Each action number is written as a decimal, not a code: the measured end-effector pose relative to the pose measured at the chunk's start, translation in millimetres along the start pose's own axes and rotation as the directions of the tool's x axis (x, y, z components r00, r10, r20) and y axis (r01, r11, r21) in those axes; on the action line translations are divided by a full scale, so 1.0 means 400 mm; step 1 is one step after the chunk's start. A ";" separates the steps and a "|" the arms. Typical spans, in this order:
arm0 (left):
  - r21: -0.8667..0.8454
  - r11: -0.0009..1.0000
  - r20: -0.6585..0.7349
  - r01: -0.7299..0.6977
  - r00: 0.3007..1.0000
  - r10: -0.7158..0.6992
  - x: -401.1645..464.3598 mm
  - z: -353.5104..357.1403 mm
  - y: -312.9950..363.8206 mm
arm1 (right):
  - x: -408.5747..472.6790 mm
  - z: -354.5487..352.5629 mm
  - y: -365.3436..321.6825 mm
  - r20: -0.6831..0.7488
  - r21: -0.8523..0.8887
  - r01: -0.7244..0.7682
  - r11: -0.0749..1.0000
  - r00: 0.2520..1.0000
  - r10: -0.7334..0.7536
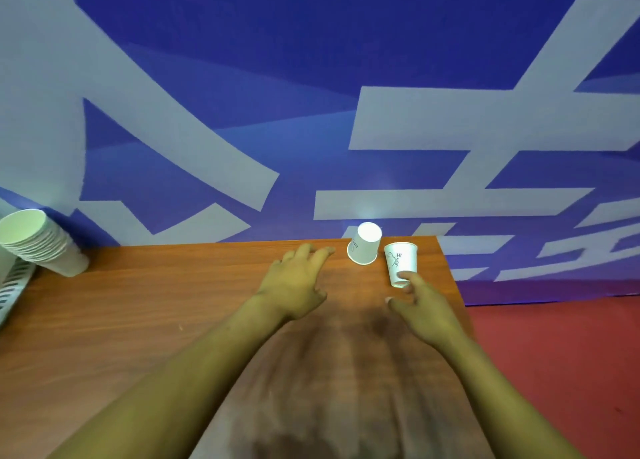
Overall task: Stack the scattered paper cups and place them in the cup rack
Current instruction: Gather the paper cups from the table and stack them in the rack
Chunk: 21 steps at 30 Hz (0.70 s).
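On the brown wooden bench nearest us, we stretch both arms forward. Our right hand is open, its fingertips touching the base of the upright white printed paper cup, apparently about to grasp it. Our left hand, open and empty, reaches toward the upside-down white paper cup just beyond. Far left, a tilted stack of white paper cups leans over the white slotted cup rack, where these two probably belong.
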<state>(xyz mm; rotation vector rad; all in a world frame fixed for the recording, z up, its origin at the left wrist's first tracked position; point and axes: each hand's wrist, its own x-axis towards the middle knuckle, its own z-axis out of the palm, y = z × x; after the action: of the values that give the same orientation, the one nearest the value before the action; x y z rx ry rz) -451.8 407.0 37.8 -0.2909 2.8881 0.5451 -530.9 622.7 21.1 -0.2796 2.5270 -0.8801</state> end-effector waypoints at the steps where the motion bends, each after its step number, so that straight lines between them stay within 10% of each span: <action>1: -0.015 1.000 -0.002 0.003 1.000 -0.003 0.035 0.004 0.010 | 0.030 -0.013 0.015 -0.001 -0.001 -0.001 1.000 1.000 0.001; 21: -0.005 0.997 -0.105 -0.074 0.992 0.073 0.408 0.247 0.109 | 0.364 0.031 0.177 -0.004 0.098 -0.045 0.994 0.999 0.045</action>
<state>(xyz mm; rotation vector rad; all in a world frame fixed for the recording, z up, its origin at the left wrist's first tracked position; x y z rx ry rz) -604.4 458.5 -73.5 -0.2213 3.0088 0.5714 -656.3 623.3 -82.3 -0.1886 2.4766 -0.9851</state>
